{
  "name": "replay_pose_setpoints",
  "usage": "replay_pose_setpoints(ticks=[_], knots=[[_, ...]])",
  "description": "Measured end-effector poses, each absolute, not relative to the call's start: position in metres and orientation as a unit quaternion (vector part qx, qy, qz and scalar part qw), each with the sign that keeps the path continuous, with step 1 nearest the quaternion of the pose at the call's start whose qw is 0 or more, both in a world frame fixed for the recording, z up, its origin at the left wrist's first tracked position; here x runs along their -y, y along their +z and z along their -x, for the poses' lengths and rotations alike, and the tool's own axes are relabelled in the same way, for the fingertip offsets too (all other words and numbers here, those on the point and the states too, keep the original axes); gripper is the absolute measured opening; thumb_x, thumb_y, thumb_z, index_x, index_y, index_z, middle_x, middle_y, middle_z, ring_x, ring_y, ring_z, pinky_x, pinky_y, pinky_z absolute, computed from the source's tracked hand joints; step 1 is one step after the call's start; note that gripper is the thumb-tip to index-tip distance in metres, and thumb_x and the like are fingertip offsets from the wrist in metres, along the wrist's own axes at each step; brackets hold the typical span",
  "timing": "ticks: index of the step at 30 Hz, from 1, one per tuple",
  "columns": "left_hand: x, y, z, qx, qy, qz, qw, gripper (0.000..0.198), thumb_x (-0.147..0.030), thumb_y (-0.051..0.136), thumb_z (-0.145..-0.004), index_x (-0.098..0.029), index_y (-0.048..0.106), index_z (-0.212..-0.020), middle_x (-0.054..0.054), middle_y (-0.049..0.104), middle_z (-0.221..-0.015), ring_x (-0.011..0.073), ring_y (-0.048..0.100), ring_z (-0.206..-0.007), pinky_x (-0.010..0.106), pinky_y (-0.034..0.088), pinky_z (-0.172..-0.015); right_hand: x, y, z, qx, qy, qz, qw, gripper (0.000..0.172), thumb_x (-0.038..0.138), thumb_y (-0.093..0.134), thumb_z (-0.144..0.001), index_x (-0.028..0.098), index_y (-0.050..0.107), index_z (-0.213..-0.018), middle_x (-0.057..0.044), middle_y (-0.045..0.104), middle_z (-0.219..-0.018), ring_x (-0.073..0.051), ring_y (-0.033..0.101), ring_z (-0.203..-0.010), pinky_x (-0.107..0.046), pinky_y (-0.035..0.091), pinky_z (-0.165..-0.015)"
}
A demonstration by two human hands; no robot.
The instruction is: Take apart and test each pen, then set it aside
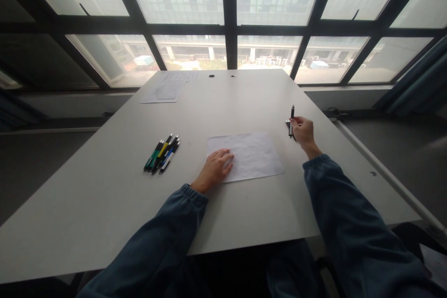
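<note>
A white sheet of paper [251,153] lies flat on the grey table [104,195] in front of me. My left hand [216,167] rests palm down on the sheet's left edge, fingers stretched out. My right hand [303,131] is off the paper's right side, closed round a black pen [291,118] held upright, its tip near the tabletop. Something small and dark lies just under that hand; I cannot make it out.
Several pens [162,153] with green, yellow, blue and black barrels lie bunched to the left of the sheet. More sheets of paper [167,88] sit at the far left corner. Two cable holes [211,75] mark the far edge below the windows.
</note>
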State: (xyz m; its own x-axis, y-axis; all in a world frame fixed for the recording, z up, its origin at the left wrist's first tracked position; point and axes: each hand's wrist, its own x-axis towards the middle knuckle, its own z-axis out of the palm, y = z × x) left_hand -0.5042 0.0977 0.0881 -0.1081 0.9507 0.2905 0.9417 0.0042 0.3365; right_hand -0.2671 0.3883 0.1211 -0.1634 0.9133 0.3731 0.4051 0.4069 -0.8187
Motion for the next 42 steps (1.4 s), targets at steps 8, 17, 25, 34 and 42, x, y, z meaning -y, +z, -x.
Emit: replay_pose_setpoints(ticks=[8,17,25,34,42], knots=[[-0.099,0.086,0.505,-0.714,0.228,-0.662,0.005,0.033,-0.029,0.057,-0.088,-0.023,0.065,-0.12,0.01,0.059,-0.132,0.0271,0.054,-0.123,0.048,0.042,-0.108,-0.421,0.13,0.265,0.805,0.148,0.538,0.2,0.02,0.026,0.068,-0.08,0.014,0.075,-0.094,-0.012,0.074,-0.089,-0.021,0.067,-0.084,-0.027,0.048,-0.078],[-0.096,0.088,0.505,-0.712,0.219,-0.667,0.004,0.033,-0.028,0.056,-0.089,-0.022,0.065,-0.12,0.01,0.059,-0.132,0.0276,0.053,-0.124,0.048,0.041,-0.108,-0.406,0.11,0.286,0.83,0.002,0.554,0.067,0.025,0.026,0.059,-0.089,0.012,0.07,-0.106,-0.02,0.069,-0.105,-0.027,0.067,-0.097,-0.033,0.048,-0.08],[-0.094,0.089,0.507,-0.707,0.21,-0.676,0.01,0.033,-0.027,0.056,-0.09,-0.021,0.064,-0.121,0.011,0.058,-0.132,0.0278,0.052,-0.124,0.047,0.042,-0.108,-0.396,0.107,0.293,0.811,-0.029,0.58,0.074,0.024,0.025,0.055,-0.091,0.011,0.069,-0.106,-0.021,0.069,-0.105,-0.03,0.067,-0.098,-0.036,0.049,-0.08],[-0.095,0.086,0.508,-0.699,0.216,-0.681,0.012,0.033,-0.026,0.057,-0.09,-0.02,0.065,-0.121,0.011,0.058,-0.132,0.0273,0.052,-0.123,0.045,0.042,-0.109,-0.388,0.111,0.291,0.806,-0.022,0.586,0.079,0.026,0.027,0.055,-0.092,0.013,0.066,-0.11,-0.019,0.067,-0.108,-0.029,0.066,-0.1,-0.038,0.048,-0.082],[-0.094,0.085,0.507,-0.695,0.229,-0.682,0.01,0.033,-0.026,0.057,-0.091,-0.02,0.064,-0.122,0.012,0.057,-0.132,0.0272,0.051,-0.124,0.044,0.042,-0.109,-0.341,0.132,0.315,0.817,0.041,0.555,0.148,0.028,0.032,0.047,-0.095,0.016,0.069,-0.103,-0.017,0.068,-0.105,-0.027,0.065,-0.096,-0.034,0.046,-0.081]])
